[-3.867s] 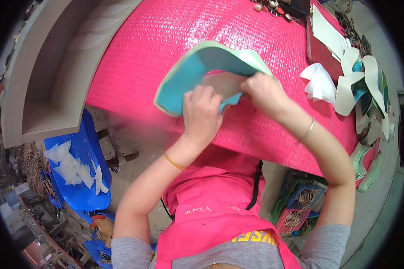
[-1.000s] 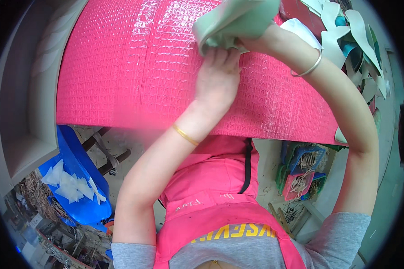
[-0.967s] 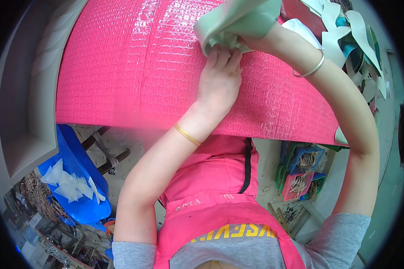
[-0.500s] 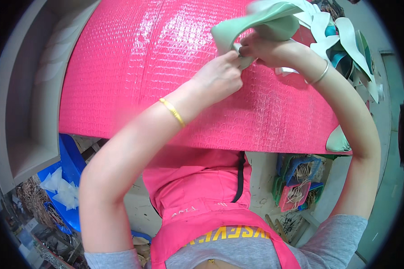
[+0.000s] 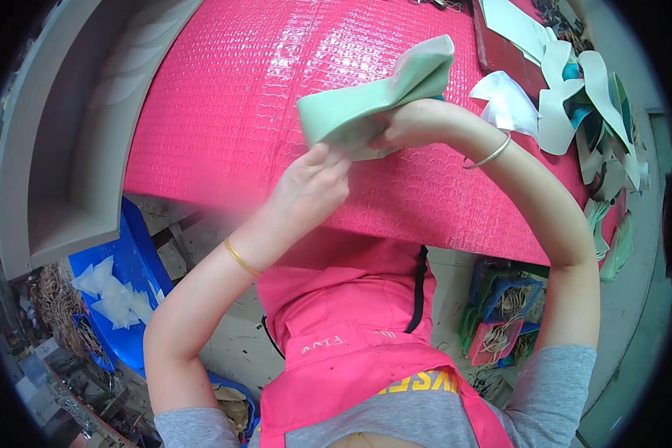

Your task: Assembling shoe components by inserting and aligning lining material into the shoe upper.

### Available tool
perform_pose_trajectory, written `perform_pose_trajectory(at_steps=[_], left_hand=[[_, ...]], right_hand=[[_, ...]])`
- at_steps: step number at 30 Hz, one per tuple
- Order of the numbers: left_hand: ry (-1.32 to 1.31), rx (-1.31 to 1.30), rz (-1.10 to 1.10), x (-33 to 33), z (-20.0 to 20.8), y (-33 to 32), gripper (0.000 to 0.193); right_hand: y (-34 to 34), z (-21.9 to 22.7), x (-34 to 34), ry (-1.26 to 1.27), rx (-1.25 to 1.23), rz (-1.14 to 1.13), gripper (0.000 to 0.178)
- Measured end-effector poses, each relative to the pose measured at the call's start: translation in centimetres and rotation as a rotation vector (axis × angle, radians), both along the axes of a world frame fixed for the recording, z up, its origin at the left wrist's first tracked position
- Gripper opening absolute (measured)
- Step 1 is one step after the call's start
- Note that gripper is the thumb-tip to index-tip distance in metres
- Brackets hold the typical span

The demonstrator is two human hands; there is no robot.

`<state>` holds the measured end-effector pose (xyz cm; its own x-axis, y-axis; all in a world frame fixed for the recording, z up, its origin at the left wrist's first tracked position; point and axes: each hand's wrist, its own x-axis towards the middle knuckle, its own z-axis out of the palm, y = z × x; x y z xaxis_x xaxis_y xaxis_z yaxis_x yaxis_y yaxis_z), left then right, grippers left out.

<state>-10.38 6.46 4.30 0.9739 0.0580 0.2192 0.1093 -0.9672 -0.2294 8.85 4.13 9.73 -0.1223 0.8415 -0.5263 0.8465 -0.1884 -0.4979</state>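
A pale green, flexible piece of smooth sheet material (image 5: 351, 104), like a cut shoe part, is held bent and folded above the pink table cover. At its lower left edge, my left hand (image 5: 315, 181) is closed on the piece, thumb uppermost and the other fingertips partly hidden. My right hand (image 5: 422, 123) reaches in from the right, its curled fingers gripping the underside near the middle; the folded end above partly covers that hand. Both hands are over the front half of the table.
The pink quilted cover (image 5: 224, 97) spreads over the table. At right lie a white cloth-like piece (image 5: 509, 104) and a heap of pale curved pieces (image 5: 556, 112). A grey shelf (image 5: 75, 142) borders the left side. Below stand a blue bin (image 5: 131, 269) and small plastic baskets (image 5: 496, 340).
Both hands and the green piece have come nearer to me and leftward in the picture. The piece has turned, its free end now pointing up and right. The view has shifted slightly.
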Motion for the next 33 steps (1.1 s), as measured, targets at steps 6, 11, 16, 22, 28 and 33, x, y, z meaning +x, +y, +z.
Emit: perform_pose_trajectory(at_steps=[6, 11, 16, 22, 28, 33], left_hand=[[-0.117, -0.035, 0.014, -0.5, -0.4, -0.4, 0.018], [-0.304, -0.346, 0.121, -1.5, -1.5, -0.9, 0.029], [-0.296, -0.348, 0.157, 0.0, -1.6, -1.6, 0.035], [-0.35, -0.446, 0.191, 0.7, -1.8, -2.1, 0.033], [-0.164, -0.199, 0.089, 1.6, -0.2, -1.5, 0.024], [0.029, -0.288, 0.038, -0.2, 1.3, -1.3, 0.012]], right_hand=[[0.2, -1.3, -1.5, -0.122, 0.069, 0.012, 0.037], [0.0, -2.6, -1.7, -0.246, 0.403, 0.181, 0.029], [-0.4, -2.0, -1.0, -0.21, 0.701, 0.419, 0.027], [-0.7, -3.1, -0.1, -0.374, 0.701, 0.471, 0.023], [-0.1, 1.2, 4.1, -0.221, 0.063, 0.317, 0.034], [0.5, 1.1, 3.2, -0.016, -0.059, 0.27, 0.035]])
